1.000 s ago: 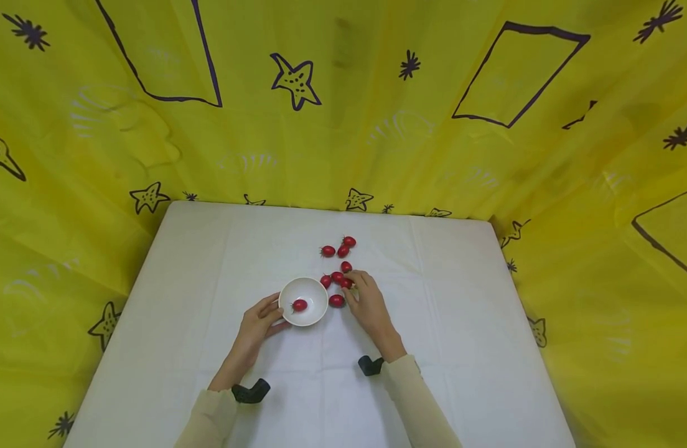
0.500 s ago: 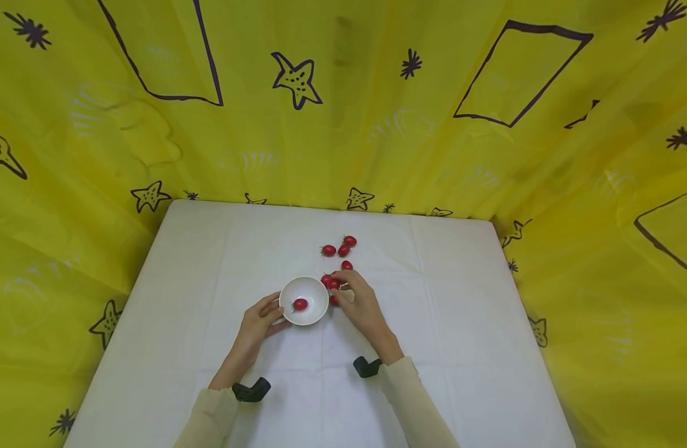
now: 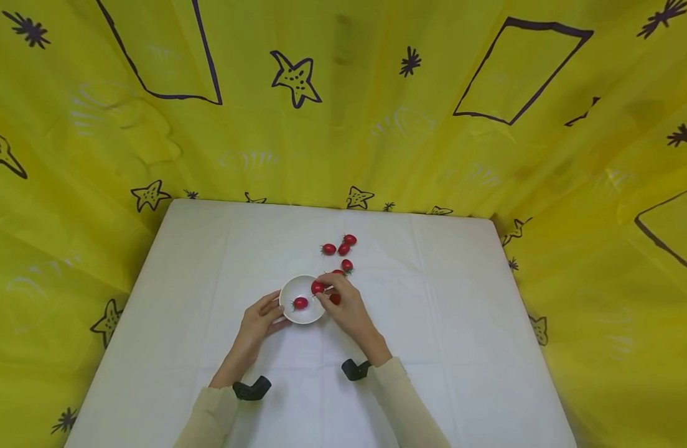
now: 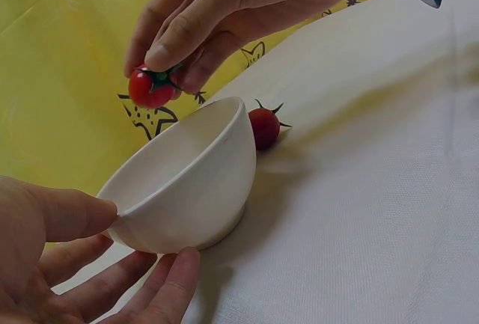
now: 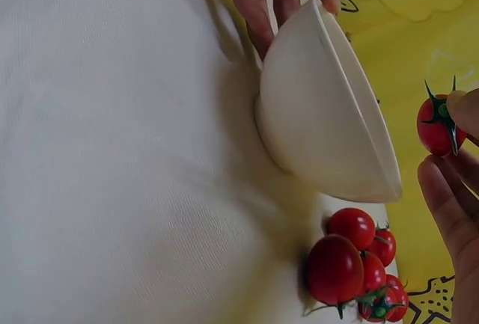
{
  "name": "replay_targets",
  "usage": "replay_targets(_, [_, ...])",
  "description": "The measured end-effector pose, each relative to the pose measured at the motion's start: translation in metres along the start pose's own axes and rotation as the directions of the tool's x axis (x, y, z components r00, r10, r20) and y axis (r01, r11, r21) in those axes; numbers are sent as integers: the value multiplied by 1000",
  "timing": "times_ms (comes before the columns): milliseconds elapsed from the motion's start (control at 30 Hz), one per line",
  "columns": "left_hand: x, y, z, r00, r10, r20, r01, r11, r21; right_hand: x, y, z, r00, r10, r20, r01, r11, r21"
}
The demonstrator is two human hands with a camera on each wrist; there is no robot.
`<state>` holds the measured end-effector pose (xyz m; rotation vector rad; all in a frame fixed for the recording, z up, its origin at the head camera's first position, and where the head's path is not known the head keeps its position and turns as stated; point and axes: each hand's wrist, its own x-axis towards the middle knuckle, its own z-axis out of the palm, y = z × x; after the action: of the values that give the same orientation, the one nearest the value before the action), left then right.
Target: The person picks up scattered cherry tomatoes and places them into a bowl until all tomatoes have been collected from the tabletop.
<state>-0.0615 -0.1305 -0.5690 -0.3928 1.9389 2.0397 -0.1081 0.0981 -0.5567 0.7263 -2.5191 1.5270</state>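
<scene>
My left hand [image 3: 257, 322] steadies a small white bowl [image 4: 198, 189] on the table; its thumb is at the rim and its fingers lie low against the side. One cherry tomato [image 3: 301, 303] with a green stem lies inside. Above the bowl's right rim, my right hand [image 3: 349, 311] pinches another cherry tomato [image 4: 152, 87] between thumb and fingers. Just right of the bowl, partly behind that hand, rests a further tomato [image 3: 335, 298]. The right wrist view shows a cluster of several cherry tomatoes [image 5: 334, 269] beyond the bowl.
Behind the bowl, several loose cherry tomatoes [image 3: 328, 249] lie on the white-covered table [image 3: 254, 242]. A yellow curtain [image 3: 343, 137] with dark star drawings surrounds the table's back and sides. Dark wrist-worn devices [image 3: 252, 388] sit by both sleeves.
My right hand has picked up a cherry tomato from the cluster and carried it left, over the bowl's rim. My left hand and the bowl have stayed in place.
</scene>
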Motion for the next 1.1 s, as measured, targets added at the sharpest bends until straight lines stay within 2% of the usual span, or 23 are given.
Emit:
replay_targets(233, [0, 0, 0, 1000, 17, 11, -17, 1000, -12, 0, -4, 11, 999, 7, 35, -6, 1000, -26])
replay_targets(533, [1, 1, 0, 1000, 23, 15, -22, 999, -32, 3, -3, 23, 987, 19, 159, -12, 999, -47])
replay_targets(667, [2, 0, 0, 1000, 22, 13, -22, 999, -32, 4, -1, 27, 980, 5, 200, 9, 998, -66])
replay_targets(1100, [0, -1, 0, 1000, 30, -5, -31, 998, -55, 5, -3, 35, 968, -9, 249, 56, 982, -180])
